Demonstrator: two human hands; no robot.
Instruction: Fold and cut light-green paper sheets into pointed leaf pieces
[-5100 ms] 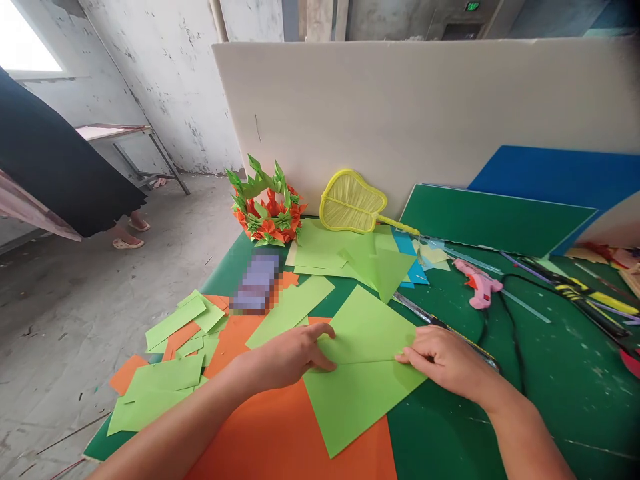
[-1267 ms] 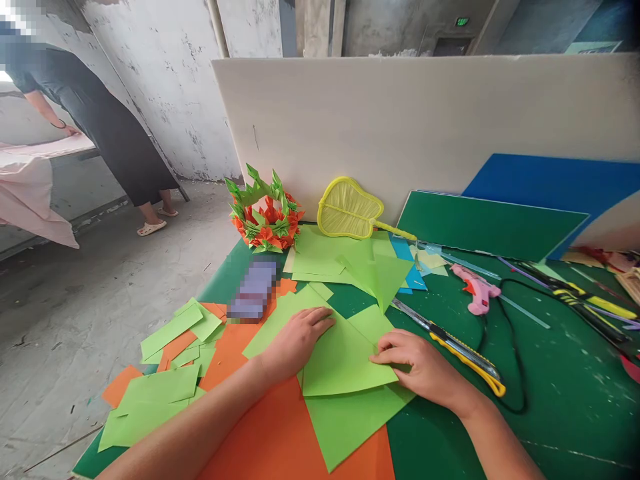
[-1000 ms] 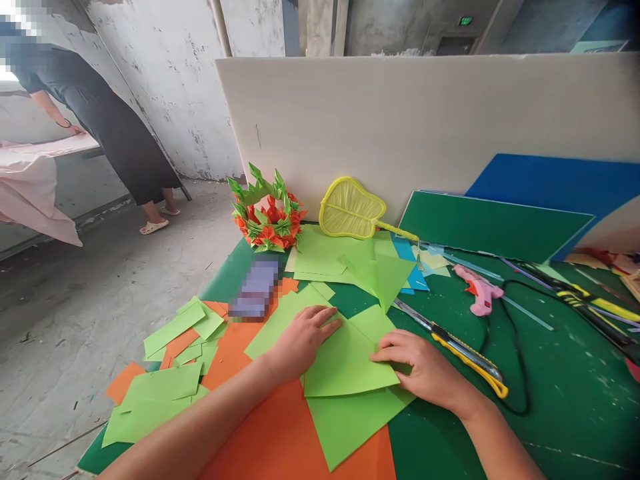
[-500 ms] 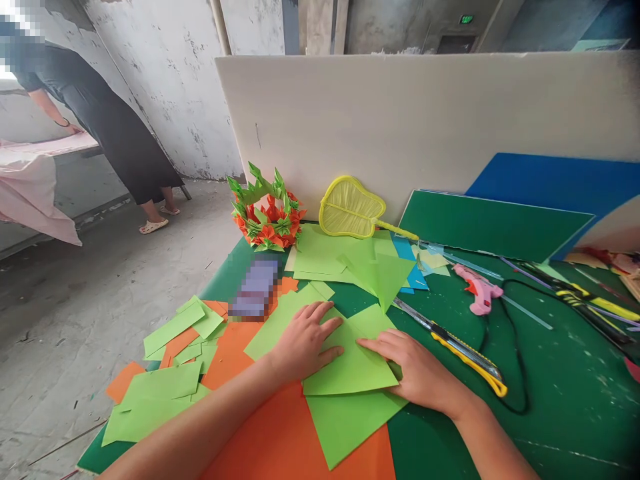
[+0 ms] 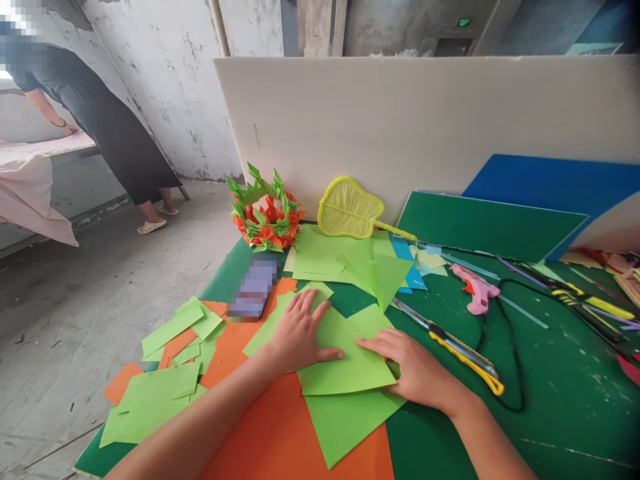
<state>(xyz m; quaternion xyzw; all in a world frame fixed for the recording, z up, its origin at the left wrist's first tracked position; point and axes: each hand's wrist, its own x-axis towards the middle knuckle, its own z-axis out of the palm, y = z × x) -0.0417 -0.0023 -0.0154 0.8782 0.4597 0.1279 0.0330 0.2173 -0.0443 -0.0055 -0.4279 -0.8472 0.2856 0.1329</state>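
Observation:
A light green paper sheet [image 5: 345, 373] lies partly folded over itself on a large orange sheet [image 5: 280, 440] at the near edge of the green table [image 5: 550, 400]. My left hand [image 5: 300, 330] lies flat on the fold's left part, fingers stretched out. My right hand [image 5: 407, 367] presses the fold's right side with fingers extended toward the left hand. Neither hand holds anything.
A yellow utility knife [image 5: 460, 353] lies right of my right hand, beside a pink glue gun [image 5: 475, 288] with its black cord. Loose green and orange paper pieces [image 5: 165, 373] lie to the left. A paper wreath [image 5: 265, 213] and yellow fan [image 5: 350, 210] stand at the white board. A person [image 5: 95, 127] stands far left.
Since five seconds ago the sheet's top has been folded down. In the last second my right hand slid left along the fold and my left hand shifted slightly up and away.

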